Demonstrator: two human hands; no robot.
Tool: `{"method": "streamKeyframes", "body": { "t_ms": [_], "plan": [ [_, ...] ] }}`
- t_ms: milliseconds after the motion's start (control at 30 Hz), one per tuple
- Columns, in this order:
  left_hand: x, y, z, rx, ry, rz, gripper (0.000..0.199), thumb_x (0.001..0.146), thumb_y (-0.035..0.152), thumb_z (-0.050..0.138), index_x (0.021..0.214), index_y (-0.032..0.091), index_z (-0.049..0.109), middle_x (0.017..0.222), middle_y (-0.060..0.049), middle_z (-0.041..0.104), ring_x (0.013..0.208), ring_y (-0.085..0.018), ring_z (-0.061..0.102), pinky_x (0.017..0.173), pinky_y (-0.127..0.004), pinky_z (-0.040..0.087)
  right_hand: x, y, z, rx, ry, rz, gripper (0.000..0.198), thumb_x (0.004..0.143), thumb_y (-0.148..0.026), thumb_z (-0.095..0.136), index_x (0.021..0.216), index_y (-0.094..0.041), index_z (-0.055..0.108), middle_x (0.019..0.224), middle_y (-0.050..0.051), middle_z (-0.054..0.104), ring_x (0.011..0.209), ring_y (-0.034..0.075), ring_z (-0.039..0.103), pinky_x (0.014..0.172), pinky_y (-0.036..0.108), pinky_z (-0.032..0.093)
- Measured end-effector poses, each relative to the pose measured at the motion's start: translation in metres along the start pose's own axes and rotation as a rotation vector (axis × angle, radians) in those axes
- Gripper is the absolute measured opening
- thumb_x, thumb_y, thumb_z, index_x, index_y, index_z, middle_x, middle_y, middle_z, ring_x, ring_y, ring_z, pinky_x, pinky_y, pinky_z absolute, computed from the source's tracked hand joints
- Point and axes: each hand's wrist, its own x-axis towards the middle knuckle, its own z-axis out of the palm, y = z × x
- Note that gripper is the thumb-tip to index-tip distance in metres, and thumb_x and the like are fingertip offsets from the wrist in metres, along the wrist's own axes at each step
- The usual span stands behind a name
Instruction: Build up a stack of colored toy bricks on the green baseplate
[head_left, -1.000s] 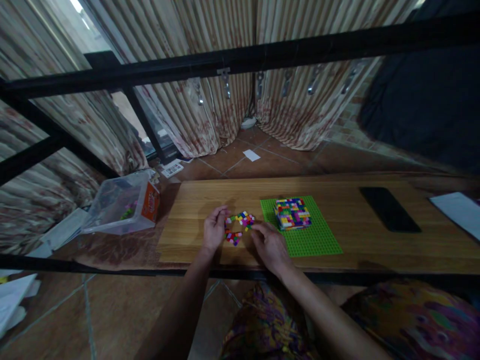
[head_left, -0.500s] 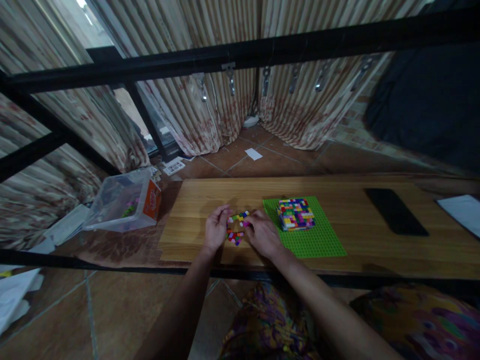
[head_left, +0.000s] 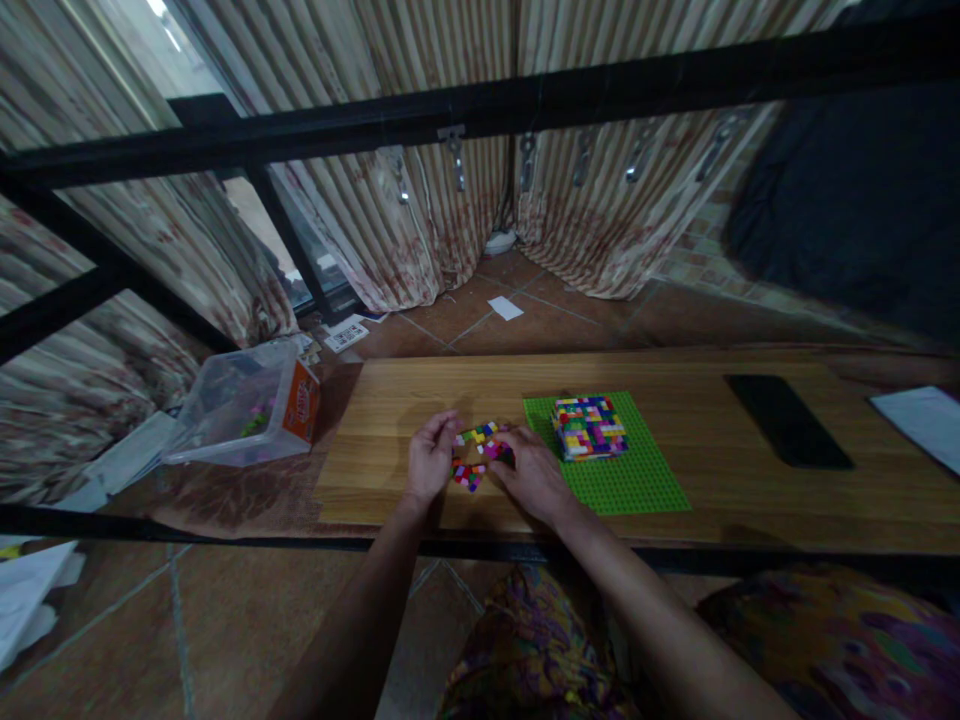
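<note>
Small coloured toy bricks (head_left: 469, 474) lie loose on the wooden board between my two hands. A second group with yellow, green and blue bricks (head_left: 478, 434) is just beyond them. My left hand (head_left: 431, 460) rests at the left of the bricks, fingers curled and tips close together; what they hold, if anything, is too small to make out. From the right, my right hand (head_left: 534, 472) reaches over magenta bricks (head_left: 493, 450), thumb and forefinger apart around them. To its right, a multicoloured brick block (head_left: 591, 428) stands on a green baseplate (head_left: 637, 490).
A clear plastic box (head_left: 225, 400) with an orange label and some bricks stands left of the wooden board (head_left: 375, 400). A dark phone-shaped slab (head_left: 787, 420) and white paper (head_left: 919, 425) lie to the right. A black metal bar (head_left: 480, 110) crosses in front of the curtains.
My right hand's fingers have spread from a pinch at a pink brick, and more magenta bricks show beside them. My left hand has hardly moved. The view has shifted slightly.
</note>
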Motion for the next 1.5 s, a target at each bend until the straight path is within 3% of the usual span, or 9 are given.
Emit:
{"method": "streamKeyframes", "body": {
  "t_ms": [200, 633, 800, 967, 1133, 1300, 1500],
  "plan": [
    [0.0, -0.001, 0.0, -0.009, 0.004, 0.001, 0.027, 0.085, 0.034, 0.057, 0.103, 0.019, 0.069, 0.094, -0.006, 0.073, 0.09, -0.02, 0.067, 0.085, -0.033, 0.051, -0.015, 0.009, -0.008, 0.106, 0.073, 0.007, 0.035, 0.083, -0.014, 0.052, 0.116, -0.02, 0.062, 0.114, 0.01, 0.062, 0.108, 0.022, 0.058, 0.097, 0.037, 0.046],
    [0.0, 0.003, 0.001, 0.001, 0.006, -0.012, 0.027, 0.082, 0.033, 0.06, 0.103, 0.018, 0.069, 0.094, -0.007, 0.074, 0.089, -0.02, 0.068, 0.085, -0.033, 0.051, -0.015, 0.009, 0.003, 0.013, 0.136, 0.025, 0.019, 0.082, -0.012, 0.048, 0.084, -0.018, 0.067, 0.094, 0.01, 0.061, 0.093, 0.024, 0.056, 0.091, 0.037, 0.046],
    [0.001, 0.002, -0.001, 0.016, 0.003, -0.002, 0.028, 0.081, 0.034, 0.061, 0.102, 0.017, 0.068, 0.094, -0.007, 0.073, 0.088, -0.018, 0.067, 0.083, -0.031, 0.051, -0.021, 0.006, 0.001, 0.041, 0.188, 0.045, 0.022, 0.084, -0.011, 0.045, 0.082, -0.019, 0.066, 0.089, 0.008, 0.063, 0.087, 0.02, 0.059, 0.083, 0.032, 0.048],
    [0.002, 0.002, -0.002, 0.024, -0.002, 0.004, 0.03, 0.081, 0.035, 0.061, 0.104, 0.016, 0.068, 0.095, -0.007, 0.073, 0.089, -0.018, 0.067, 0.085, -0.031, 0.05, -0.045, 0.006, -0.017, 0.121, 0.259, 0.092, 0.021, 0.087, -0.015, 0.046, 0.09, -0.02, 0.066, 0.087, 0.005, 0.067, 0.081, 0.018, 0.064, 0.076, 0.029, 0.05],
    [0.002, 0.001, -0.002, 0.041, 0.002, 0.002, 0.032, 0.081, 0.037, 0.062, 0.104, 0.017, 0.069, 0.097, -0.008, 0.073, 0.09, -0.019, 0.067, 0.085, -0.032, 0.05, -0.071, 0.024, -0.047, 0.221, 0.394, 0.184, 0.026, 0.091, -0.024, 0.046, 0.105, -0.02, 0.067, 0.102, 0.009, 0.069, 0.094, 0.02, 0.065, 0.084, 0.034, 0.05],
    [0.003, 0.001, -0.002, 0.062, 0.003, 0.012, 0.033, 0.081, 0.038, 0.062, 0.105, 0.016, 0.068, 0.098, -0.008, 0.073, 0.092, -0.02, 0.067, 0.086, -0.033, 0.05, -0.078, 0.052, -0.071, 0.242, 0.542, 0.349, 0.029, 0.088, -0.036, 0.05, 0.098, -0.017, 0.07, 0.098, 0.01, 0.07, 0.092, 0.023, 0.065, 0.081, 0.036, 0.05],
    [0.003, 0.004, -0.003, 0.084, -0.003, 0.019, 0.033, 0.08, 0.039, 0.062, 0.103, 0.015, 0.068, 0.098, -0.009, 0.073, 0.093, -0.021, 0.067, 0.089, -0.034, 0.049, -0.068, 0.066, -0.079, 0.302, 0.676, 0.476, 0.03, 0.081, -0.042, 0.059, 0.091, -0.016, 0.072, 0.09, 0.01, 0.074, 0.081, 0.023, 0.067, 0.075, 0.034, 0.05]
  ]
}}
